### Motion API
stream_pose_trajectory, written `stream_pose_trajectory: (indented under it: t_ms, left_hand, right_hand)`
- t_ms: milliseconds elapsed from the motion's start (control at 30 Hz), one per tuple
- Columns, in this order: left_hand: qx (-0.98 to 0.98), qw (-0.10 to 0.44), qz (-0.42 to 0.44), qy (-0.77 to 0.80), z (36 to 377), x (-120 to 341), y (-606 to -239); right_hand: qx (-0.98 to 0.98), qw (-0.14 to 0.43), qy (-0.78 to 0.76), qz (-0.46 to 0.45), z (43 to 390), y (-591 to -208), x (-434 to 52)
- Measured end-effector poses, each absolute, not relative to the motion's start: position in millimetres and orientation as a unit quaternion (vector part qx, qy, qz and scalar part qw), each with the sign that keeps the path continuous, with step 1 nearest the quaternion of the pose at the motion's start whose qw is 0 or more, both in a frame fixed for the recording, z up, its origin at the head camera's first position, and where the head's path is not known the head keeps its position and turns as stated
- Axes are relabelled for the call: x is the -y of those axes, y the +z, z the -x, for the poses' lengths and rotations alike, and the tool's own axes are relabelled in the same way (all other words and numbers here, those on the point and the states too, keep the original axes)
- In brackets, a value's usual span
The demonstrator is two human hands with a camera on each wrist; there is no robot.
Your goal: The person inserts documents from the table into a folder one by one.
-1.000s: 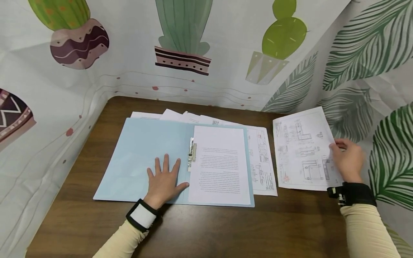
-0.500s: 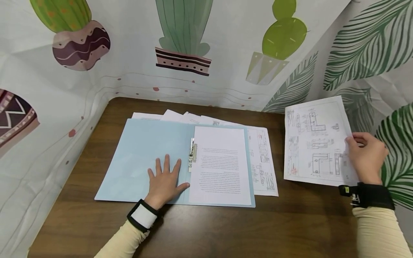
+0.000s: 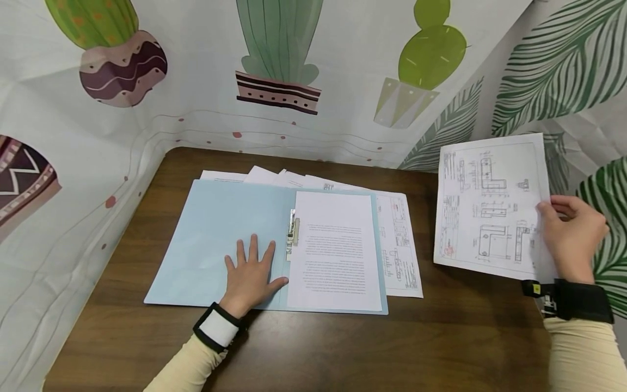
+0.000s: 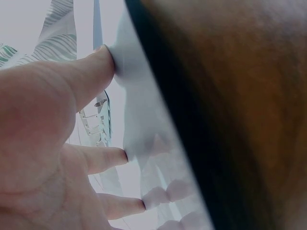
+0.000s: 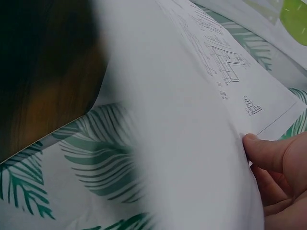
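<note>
A light blue folder (image 3: 220, 239) lies open on the brown table (image 3: 343, 348), a metal clip (image 3: 292, 234) at its spine and a printed page (image 3: 335, 250) on its right half. My left hand (image 3: 250, 275) rests flat on the folder's left half, fingers spread; the left wrist view shows the fingertips (image 4: 108, 67) pressing the blue cover (image 4: 144, 143). My right hand (image 3: 570, 239) pinches the right edge of a sheet of technical drawings (image 3: 490, 207), held up above the table's right side. The right wrist view shows the thumb (image 5: 264, 151) on that sheet (image 5: 211, 96).
More loose sheets (image 3: 397, 239) lie under and behind the folder, fanned toward the back. Cactus-print (image 3: 279, 54) and leaf-print (image 3: 553, 65) curtains close in the table at the back, left and right.
My right hand has lifted the drawing sheet up and to the right, off the table. The left hand has stayed put on the folder.
</note>
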State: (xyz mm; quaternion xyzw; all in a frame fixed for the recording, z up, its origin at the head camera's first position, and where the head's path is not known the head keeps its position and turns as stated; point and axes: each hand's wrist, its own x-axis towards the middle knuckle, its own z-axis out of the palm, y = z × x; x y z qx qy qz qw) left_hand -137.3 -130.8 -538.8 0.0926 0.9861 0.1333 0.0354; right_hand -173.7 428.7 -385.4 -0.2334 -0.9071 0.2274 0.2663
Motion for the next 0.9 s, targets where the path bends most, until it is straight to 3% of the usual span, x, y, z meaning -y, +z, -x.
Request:
stream_pose_trajectory:
  t_ms: [400,900]
  left_hand:
    - [-0.986,0.035,-0.093,0.135,137,131,-537]
    - [-0.986,0.037,-0.094,0.132,136,130,-535]
  right_hand:
    - [0.885,0.212,0.299,0.286,173,-385,-427]
    - [0.871,0.188,0.383,0.244,175,-402,-407]
